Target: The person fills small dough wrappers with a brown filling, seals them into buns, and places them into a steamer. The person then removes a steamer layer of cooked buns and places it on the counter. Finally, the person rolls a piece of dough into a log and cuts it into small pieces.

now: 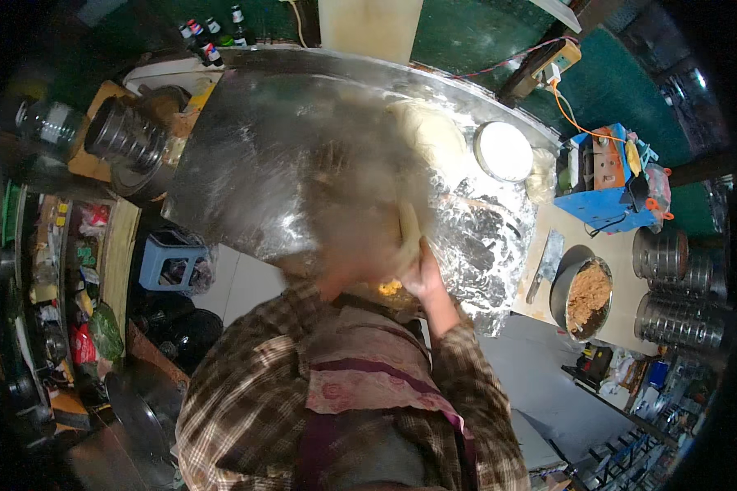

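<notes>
My right hand (427, 273) is at the near edge of the metal-topped table (239, 153), closed around the lower end of a pale dough strip (409, 230). My left hand (338, 273) lies to its left, largely hidden by a brown blur over the middle of the view; its fingers and anything in them cannot be made out. Beyond the hands, a large mound of pale dough (436, 138) rests on the floured tabletop. A round white lid or dish (503, 151) is right of the dough. Something yellow (390, 287) shows between my hands.
A cleaver (549, 258) and a metal bowl of brown crumbly filling (589, 294) are on the pale board (629, 307) at right. Behind them are a blue box (608, 205) and stacked metal pots (678, 319). Bottles (209, 52) stand at back left, a blue stool (172, 261) below left.
</notes>
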The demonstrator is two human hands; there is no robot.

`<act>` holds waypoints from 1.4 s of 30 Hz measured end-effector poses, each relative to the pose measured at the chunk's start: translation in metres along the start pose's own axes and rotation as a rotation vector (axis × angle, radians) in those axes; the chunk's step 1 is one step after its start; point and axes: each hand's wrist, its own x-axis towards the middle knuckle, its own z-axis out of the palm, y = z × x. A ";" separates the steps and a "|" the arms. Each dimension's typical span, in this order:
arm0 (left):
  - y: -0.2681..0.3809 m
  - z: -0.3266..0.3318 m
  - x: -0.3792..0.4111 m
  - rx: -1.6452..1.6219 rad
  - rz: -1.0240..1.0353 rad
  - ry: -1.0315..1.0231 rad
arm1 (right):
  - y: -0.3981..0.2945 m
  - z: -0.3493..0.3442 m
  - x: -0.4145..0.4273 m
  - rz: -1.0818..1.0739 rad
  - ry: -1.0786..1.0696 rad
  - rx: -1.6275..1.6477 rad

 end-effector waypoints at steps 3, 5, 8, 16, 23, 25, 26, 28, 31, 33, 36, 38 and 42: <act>0.021 0.017 -0.067 -0.150 -0.038 -0.080 | 0.002 -0.022 0.036 0.026 0.113 0.003; 0.030 0.008 -0.091 -0.281 -0.045 -0.100 | -0.008 -0.022 0.048 -0.038 0.142 -0.025; 0.042 -0.014 -0.118 -0.474 -0.036 -0.064 | 0.004 0.059 0.000 -0.176 0.144 -0.147; 0.107 -0.049 -0.090 -0.476 0.031 0.000 | -0.002 0.076 -0.024 -0.419 0.149 -0.514; -0.012 -0.026 -0.062 0.142 0.478 0.151 | -0.028 0.037 0.004 -0.659 0.253 -0.022; 0.003 -0.074 -0.086 0.291 0.684 0.256 | -0.001 0.056 -0.016 -0.775 0.417 -0.132; -0.029 -0.067 -0.086 0.512 0.658 0.337 | 0.009 0.049 -0.014 -0.842 0.441 -0.251; -0.026 -0.076 -0.084 0.430 0.470 0.243 | 0.010 -0.011 -0.003 -0.998 0.606 -0.856; -0.086 -0.039 -0.086 0.277 0.438 0.517 | 0.032 -0.020 -0.017 -1.082 0.856 -1.911; -0.087 -0.016 -0.068 0.185 0.318 0.501 | 0.041 0.027 -0.025 -0.979 0.556 -2.112; -0.032 0.002 -0.065 0.356 0.396 0.541 | 0.081 -0.006 0.001 -0.918 0.345 -2.223; -0.022 -0.010 -0.053 0.470 0.462 0.588 | 0.077 -0.018 0.024 -0.755 0.371 -2.343; -0.040 -0.040 0.025 0.663 0.300 0.443 | 0.020 -0.003 0.095 -0.841 0.634 -2.467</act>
